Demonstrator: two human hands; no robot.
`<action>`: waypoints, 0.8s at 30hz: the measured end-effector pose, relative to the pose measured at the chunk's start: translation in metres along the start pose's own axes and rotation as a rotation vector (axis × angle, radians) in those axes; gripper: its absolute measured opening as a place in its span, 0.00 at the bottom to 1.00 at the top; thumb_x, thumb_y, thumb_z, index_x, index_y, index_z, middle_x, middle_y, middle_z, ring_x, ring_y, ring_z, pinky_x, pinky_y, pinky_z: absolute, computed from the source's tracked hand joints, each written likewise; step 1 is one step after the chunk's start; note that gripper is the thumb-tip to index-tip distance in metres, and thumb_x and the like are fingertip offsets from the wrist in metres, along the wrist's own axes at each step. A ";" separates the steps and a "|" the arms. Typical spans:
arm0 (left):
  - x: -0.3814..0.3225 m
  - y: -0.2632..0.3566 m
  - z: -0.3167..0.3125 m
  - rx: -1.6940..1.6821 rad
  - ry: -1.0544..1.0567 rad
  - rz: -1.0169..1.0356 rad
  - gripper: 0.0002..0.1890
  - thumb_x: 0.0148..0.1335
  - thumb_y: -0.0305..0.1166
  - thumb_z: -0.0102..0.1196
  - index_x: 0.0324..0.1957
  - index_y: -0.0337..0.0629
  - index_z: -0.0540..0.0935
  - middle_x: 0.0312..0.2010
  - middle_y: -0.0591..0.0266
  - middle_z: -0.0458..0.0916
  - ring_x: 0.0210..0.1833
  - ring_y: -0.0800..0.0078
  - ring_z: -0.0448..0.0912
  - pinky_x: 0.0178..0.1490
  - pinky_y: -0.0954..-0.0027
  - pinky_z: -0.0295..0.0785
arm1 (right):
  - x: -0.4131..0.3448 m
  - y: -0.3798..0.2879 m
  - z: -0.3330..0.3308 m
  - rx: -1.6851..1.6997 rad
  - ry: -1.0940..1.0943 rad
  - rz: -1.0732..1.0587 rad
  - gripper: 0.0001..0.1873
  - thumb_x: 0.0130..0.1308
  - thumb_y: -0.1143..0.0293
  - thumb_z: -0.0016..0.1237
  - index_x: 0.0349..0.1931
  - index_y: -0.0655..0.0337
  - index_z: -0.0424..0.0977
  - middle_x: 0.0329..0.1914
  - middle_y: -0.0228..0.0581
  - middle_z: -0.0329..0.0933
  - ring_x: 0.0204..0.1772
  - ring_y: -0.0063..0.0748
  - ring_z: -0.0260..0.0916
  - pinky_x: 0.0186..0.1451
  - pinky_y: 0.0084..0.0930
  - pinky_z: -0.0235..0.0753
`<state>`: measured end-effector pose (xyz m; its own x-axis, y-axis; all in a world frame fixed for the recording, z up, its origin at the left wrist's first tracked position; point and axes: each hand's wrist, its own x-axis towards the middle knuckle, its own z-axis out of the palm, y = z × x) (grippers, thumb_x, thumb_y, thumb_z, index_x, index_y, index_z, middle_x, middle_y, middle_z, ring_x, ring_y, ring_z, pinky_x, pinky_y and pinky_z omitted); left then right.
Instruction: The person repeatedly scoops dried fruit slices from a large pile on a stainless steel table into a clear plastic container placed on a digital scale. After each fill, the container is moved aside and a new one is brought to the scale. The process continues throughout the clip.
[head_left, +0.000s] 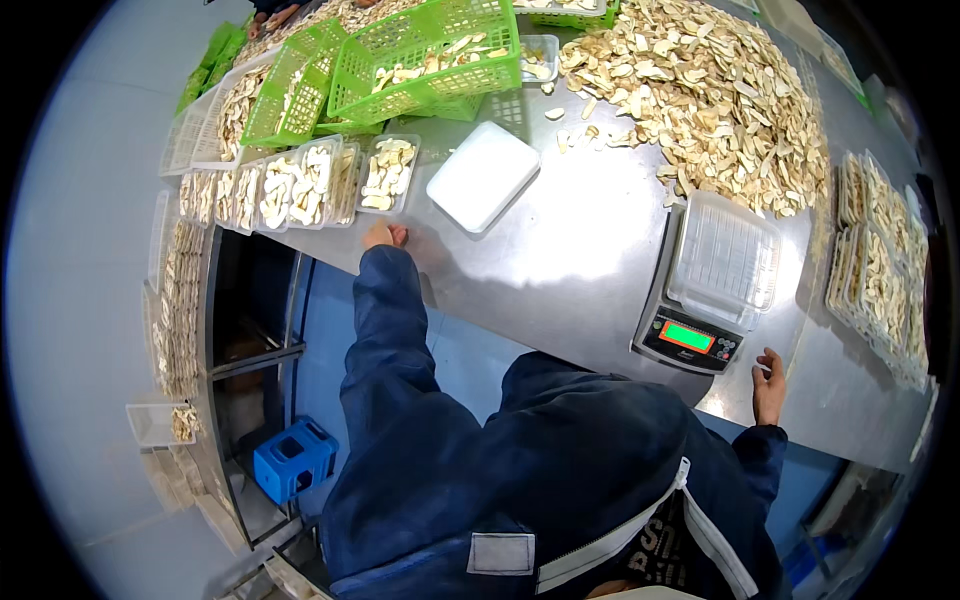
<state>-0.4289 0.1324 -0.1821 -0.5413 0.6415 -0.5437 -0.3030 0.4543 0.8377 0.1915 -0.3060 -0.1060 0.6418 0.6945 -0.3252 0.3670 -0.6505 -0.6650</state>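
Observation:
My left hand (385, 234) is curled closed at the table's front edge, just below a clear plastic tray of pale mushroom slices (389, 174). Nothing shows in its fingers. To its right, a white rectangular plastic tray (484, 176), apparently bottom up, lies on the steel table (570, 247). My right hand (768, 386) hovers or rests by the front edge, fingers loosely bent and holding nothing. Just left of it stands a digital scale (686, 341) with a lit green display. A stack of clear plastic trays (724, 255) sits on the scale.
A large heap of dried mushroom slices (712, 97) covers the back right. Green baskets (427, 67) stand at the back left, above a row of filled trays (311, 184). More filled trays (877, 262) are stacked far right. A blue stool (296, 457) stands below.

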 end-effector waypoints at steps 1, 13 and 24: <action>0.003 -0.003 0.008 0.006 0.013 0.023 0.16 0.62 0.35 0.50 0.34 0.25 0.73 0.27 0.46 0.79 0.19 0.63 0.77 0.21 0.70 0.75 | -0.002 -0.004 -0.003 -0.020 0.000 0.011 0.23 0.61 0.74 0.46 0.59 0.60 0.66 0.47 0.43 0.74 0.43 0.33 0.71 0.48 0.29 0.72; 0.035 -0.016 0.017 0.208 -0.254 -0.068 0.23 0.66 0.45 0.41 0.27 0.36 0.78 0.18 0.62 0.75 0.15 0.78 0.67 0.16 0.76 0.61 | -0.005 0.000 0.007 0.014 -0.017 -0.052 0.22 0.61 0.73 0.47 0.57 0.63 0.67 0.47 0.45 0.74 0.48 0.34 0.71 0.51 0.29 0.72; -0.116 -0.016 -0.049 -0.012 -0.398 0.311 0.09 0.64 0.30 0.54 0.40 0.33 0.78 0.38 0.57 0.81 0.40 0.73 0.80 0.43 0.77 0.76 | 0.028 -0.030 0.057 0.658 -0.255 -0.022 0.36 0.56 0.79 0.46 0.67 0.68 0.53 0.53 0.43 0.71 0.52 0.29 0.68 0.55 0.23 0.67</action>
<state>-0.4000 0.0210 -0.1298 -0.2668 0.9324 -0.2438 -0.1852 0.1987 0.9624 0.1605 -0.2496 -0.1339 0.4314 0.8082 -0.4008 -0.1571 -0.3702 -0.9156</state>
